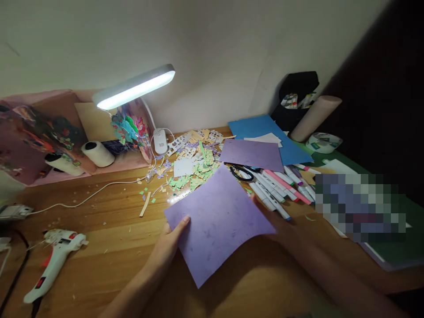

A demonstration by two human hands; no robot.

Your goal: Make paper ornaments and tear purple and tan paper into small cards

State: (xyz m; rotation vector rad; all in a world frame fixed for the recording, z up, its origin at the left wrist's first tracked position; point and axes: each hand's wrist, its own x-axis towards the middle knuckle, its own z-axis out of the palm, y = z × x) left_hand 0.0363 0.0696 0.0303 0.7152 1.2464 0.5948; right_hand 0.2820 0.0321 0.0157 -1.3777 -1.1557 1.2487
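A sheet of purple paper, slightly curved and faintly smudged, is held tilted above the wooden desk. My left hand grips its left edge, thumb on top and fingers hidden beneath. At the right edge is my right hand, mostly covered by the sheet and dim; a fingertip shows at the rim, and the hand appears to hold the paper from behind. Just beyond the sheet lie black-handled scissors, several markers and a second purple sheet.
Small paper scraps are heaped behind the sheet, beside a blue sheet. A lit lamp overhangs a pink decorated box. A glue gun lies left, a white cable crosses the desk, and a tape roll sits right.
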